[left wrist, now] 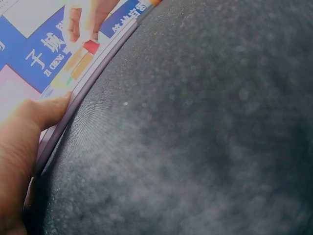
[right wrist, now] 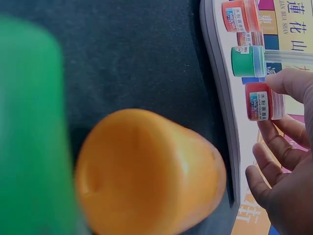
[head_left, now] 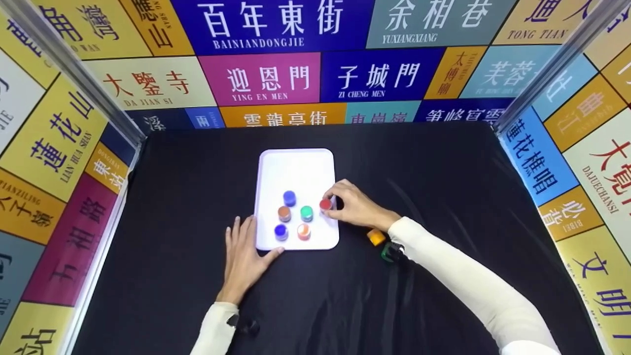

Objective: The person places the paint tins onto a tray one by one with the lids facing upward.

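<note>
Two hands at the white tray [head_left: 296, 170]. Leftmost: left hand [head_left: 244, 264], fingers straight along the tray's left edge, thumb at its near edge; nothing grasped. Next we get five jars standing on the tray, all left of the right-hand grip: dark blue jar [head_left: 281, 232], farthest left and nearer us; brown-orange jar [head_left: 284, 213], left; purple jar [head_left: 289, 198], left and slightly beyond; orange-and-white jar [head_left: 303, 231], left and nearer us; green jar [head_left: 306, 213], just left. Then the red jar [head_left: 325, 204], in the right hand [head_left: 359, 203], pinched between thumb and fingers over the tray's right side; we can't quite tell if its base touches. Right of the grip, nearer us, on black cloth [head_left: 419, 172]: orange jar [head_left: 376, 237], then a green item [head_left: 388, 253], partly hidden by the wrist gear.
</note>
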### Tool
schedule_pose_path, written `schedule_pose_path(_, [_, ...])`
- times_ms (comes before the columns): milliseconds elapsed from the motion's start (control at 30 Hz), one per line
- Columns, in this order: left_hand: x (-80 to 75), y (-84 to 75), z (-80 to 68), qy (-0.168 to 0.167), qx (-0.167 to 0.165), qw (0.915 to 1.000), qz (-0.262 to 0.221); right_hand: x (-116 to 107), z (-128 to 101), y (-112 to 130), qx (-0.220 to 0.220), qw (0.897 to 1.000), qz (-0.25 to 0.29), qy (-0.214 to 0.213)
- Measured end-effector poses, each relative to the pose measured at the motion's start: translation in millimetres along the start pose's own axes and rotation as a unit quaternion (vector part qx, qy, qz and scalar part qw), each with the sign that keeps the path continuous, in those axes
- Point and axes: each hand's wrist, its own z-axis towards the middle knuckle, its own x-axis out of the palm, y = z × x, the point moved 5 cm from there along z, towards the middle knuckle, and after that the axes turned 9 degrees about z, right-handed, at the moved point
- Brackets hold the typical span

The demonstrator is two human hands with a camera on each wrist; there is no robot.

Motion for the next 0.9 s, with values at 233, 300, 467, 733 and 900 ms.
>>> schedule_pose_path(233, [0.3,0.3,0.6,0.003,-0.002,1.0000,0.000,2.4,11.6,-0.2,0.001,1.000,0.005,0.004])
schedule_pose_path(300, [0.1,-0.2,0.4,0.001,-0.001,1.0000,-0.002,3.1,14.8,-0.3,0.000,1.000,0.011,0.003])
schedule_pose_path(467, [-0.5,-0.6,0.0,-0.004,-0.001,1.0000,-0.007,4.7,22.4,1.2,-0.009,1.000,0.029,-0.002])
schedule_pose_path(733, [1.0,0.3,-0.2,0.001,-0.004,1.0000,-0.006,11.4,31.5,-1.7,-0.001,0.999,0.043,0.002])
schedule_pose_path(900, [0.6,0.7,-0.4,0.001,-0.003,1.0000,-0.005,17.3,36.8,-5.7,0.007,0.999,0.043,0.002])
